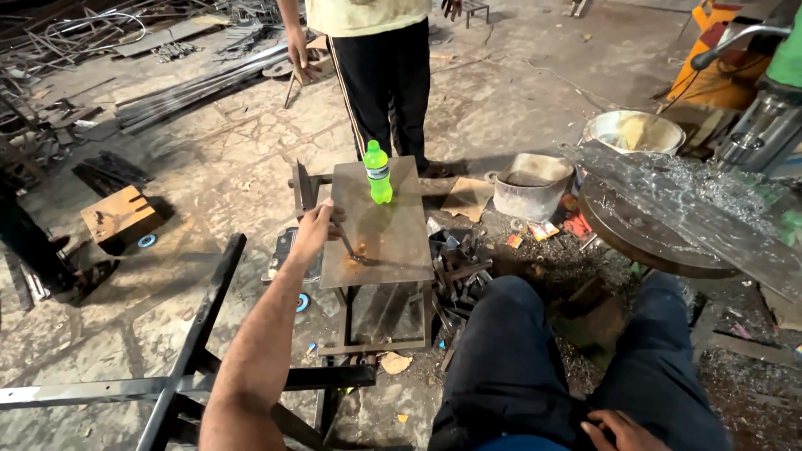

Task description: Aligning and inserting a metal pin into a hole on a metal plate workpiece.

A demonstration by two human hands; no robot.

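Guy's sitting low with his left hand (316, 224) stretched out to the small steel bench (401, 250), fingers clenched round a thin rod (349, 244). The rod slants down from his fist near the bench's left edge and its tip rests on the plate by an orange rusty patch, just in from the front-left corner. His right hand (622, 430) lies on his thigh, fingers loose, nothing in it.

Up near the back edge of the bench stands a green bottle (378, 173), upright, well apart from the rod tip. Right behind that edge a second person (380, 75) stands in dark trousers and a pale shirt, one hand hanging by some scrap.

Around it is a mess. A black steel frame (196, 334) lies on the floor left of the bench, crossing under his arm. A heap of dark offcuts (459, 271) sits tight against the bench's right side. Further right are a grey tub (528, 184), a metal bucket (632, 134) behind it, and a round table (643, 238) with a long shiny sheet (710, 217) covered in swarf lying across it. A wooden block (119, 213) is off to the left, with bundles of bars (196, 88) beyond.

The floor is cracked stone, dusty, littered with shavings and scraps. It's a dim workshop.
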